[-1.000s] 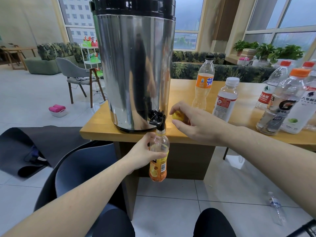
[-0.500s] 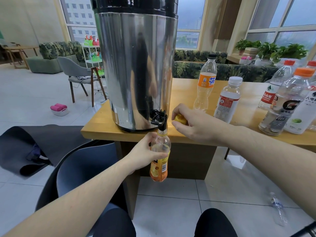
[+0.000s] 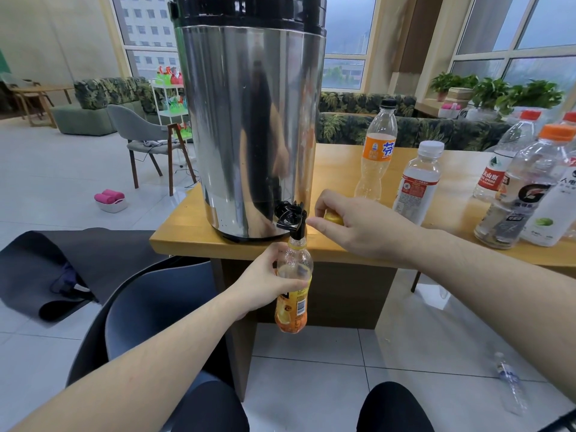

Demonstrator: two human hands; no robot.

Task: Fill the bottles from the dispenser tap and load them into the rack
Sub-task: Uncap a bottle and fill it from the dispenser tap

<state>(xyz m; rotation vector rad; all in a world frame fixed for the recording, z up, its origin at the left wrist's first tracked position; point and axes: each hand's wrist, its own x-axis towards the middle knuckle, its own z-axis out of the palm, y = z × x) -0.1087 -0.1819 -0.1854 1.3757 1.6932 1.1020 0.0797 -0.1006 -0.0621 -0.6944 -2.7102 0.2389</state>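
At centre frame the left hand [image 3: 265,280] grips the orange-labelled bottle [image 3: 293,288] around its clear upper body, fingers curled round it, holding the open neck directly beneath the black tap [image 3: 291,218] of the steel dispenser [image 3: 249,126]. The bottle hangs below the table edge [image 3: 193,244], unsupported from beneath. The right hand [image 3: 355,229], just right of the tap, pinches a yellow cap [image 3: 333,218] in curled fingers while one finger extends toward the tap lever. No flow is discernible. Judged risks: the neck is narrow, so slight drift of the left hand would send liquid down the label onto the floor tiles; working the lever with a cap-laden hand invites a fumbled cap or late shut-off and overflow. Capped bottles [image 3: 417,182] stand at right of frame; no rack is in view.
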